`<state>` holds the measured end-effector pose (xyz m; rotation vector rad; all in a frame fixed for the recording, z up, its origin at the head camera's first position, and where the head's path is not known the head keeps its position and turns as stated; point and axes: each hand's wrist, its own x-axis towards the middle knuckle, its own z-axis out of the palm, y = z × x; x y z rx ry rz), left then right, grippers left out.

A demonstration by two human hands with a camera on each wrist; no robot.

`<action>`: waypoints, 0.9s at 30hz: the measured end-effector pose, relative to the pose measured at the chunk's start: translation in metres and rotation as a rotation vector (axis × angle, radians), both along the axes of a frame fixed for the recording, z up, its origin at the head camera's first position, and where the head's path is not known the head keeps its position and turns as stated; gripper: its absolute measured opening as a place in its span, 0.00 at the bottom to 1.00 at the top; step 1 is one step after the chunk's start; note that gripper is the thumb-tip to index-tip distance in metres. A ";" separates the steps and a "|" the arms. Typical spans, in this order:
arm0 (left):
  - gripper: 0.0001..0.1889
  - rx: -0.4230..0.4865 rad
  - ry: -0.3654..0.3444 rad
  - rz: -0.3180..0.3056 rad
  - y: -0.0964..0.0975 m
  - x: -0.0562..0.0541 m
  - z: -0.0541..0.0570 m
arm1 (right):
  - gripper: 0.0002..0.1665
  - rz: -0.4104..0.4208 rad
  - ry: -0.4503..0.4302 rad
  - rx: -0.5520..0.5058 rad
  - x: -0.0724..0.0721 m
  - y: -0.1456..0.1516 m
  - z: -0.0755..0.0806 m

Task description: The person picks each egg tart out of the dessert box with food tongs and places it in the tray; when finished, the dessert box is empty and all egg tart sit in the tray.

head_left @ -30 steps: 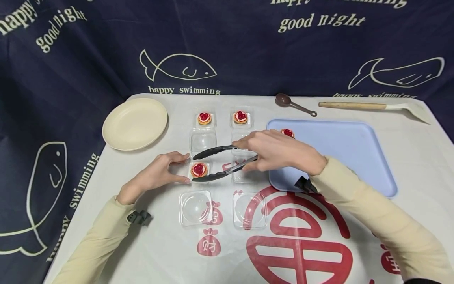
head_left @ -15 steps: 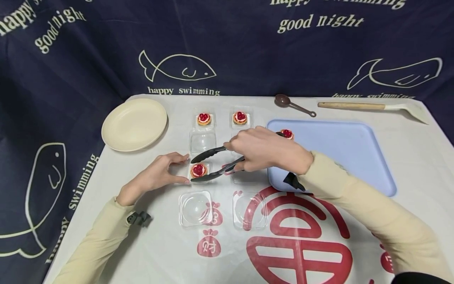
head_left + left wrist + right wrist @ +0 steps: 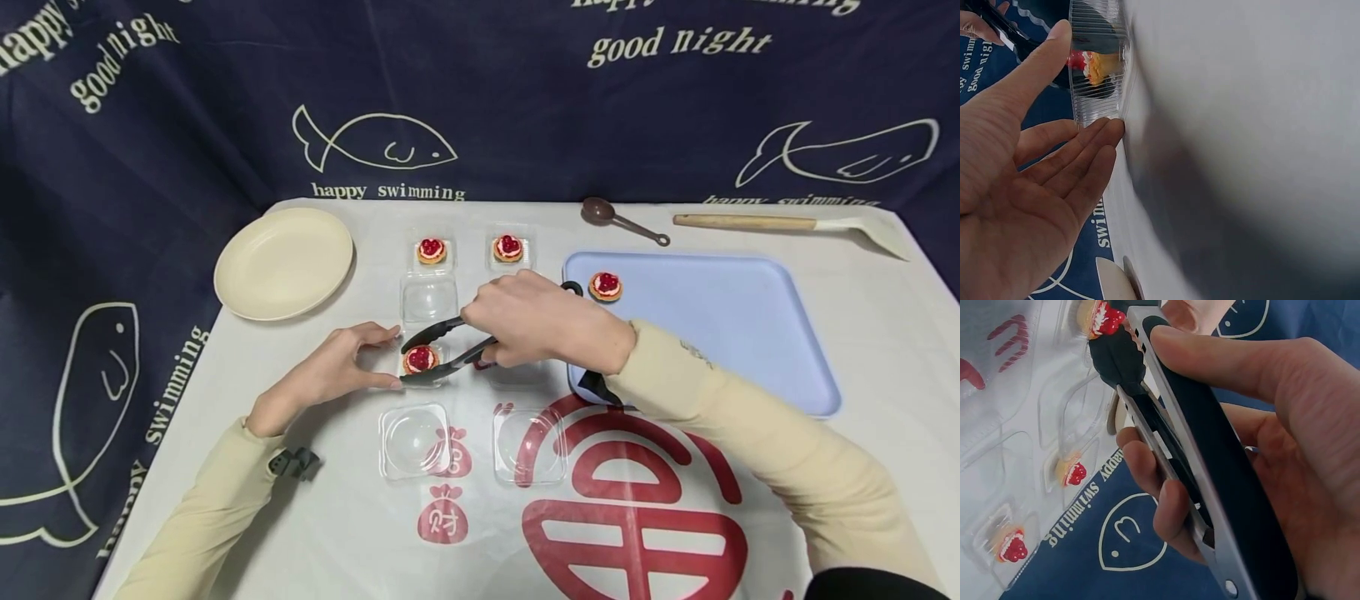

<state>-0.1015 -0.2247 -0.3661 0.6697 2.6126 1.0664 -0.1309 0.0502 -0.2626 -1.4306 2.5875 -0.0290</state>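
Note:
My right hand (image 3: 547, 321) grips black-and-silver tongs (image 3: 1210, 456), thumb along one arm and fingers round the other. In the head view, the tongs' black tips lie on either side of a small tart (image 3: 421, 359) topped with red fruit; contact cannot be told. That tart sits in a clear plastic box (image 3: 1094, 109). My left hand (image 3: 330, 367) holds the box at its left side, thumb at one corner and fingers at the other. Another tart (image 3: 605, 286) lies on the blue tray (image 3: 720, 333), right of my right hand.
Two more tarts, a left one (image 3: 431, 251) and a right one (image 3: 507, 247), stand in clear boxes at the back. Open lids (image 3: 415, 442) lie in front. A cream plate (image 3: 283, 264) is at left; a brown spoon (image 3: 622, 221) and a wooden-handled spatula (image 3: 780, 223) lie behind the tray.
My right hand has moved left, and the tongs' tips have come closer together around the tart. The tart on the tray has come into full view. My left hand has stayed put.

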 end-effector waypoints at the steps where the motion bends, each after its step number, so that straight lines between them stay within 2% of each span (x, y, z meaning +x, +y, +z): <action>1: 0.39 -0.001 0.001 0.000 0.000 0.000 0.000 | 0.11 0.004 0.002 -0.004 0.000 0.001 0.000; 8: 0.38 0.007 -0.008 0.006 0.001 0.001 0.001 | 0.09 0.026 -0.003 -0.007 -0.002 0.005 -0.002; 14: 0.38 0.008 -0.021 0.013 0.001 0.001 0.001 | 0.11 0.032 -0.044 -0.008 -0.006 0.012 -0.004; 19: 0.39 -0.003 -0.027 0.019 0.001 0.001 0.001 | 0.14 0.012 -0.096 -0.062 -0.009 0.025 -0.001; 24: 0.38 -0.008 -0.021 0.019 0.002 0.002 0.001 | 0.21 -0.030 -0.163 -0.146 -0.009 0.044 0.005; 27: 0.38 -0.010 -0.020 0.021 0.002 0.002 0.002 | 0.26 -0.054 -0.162 -0.192 -0.008 0.059 0.007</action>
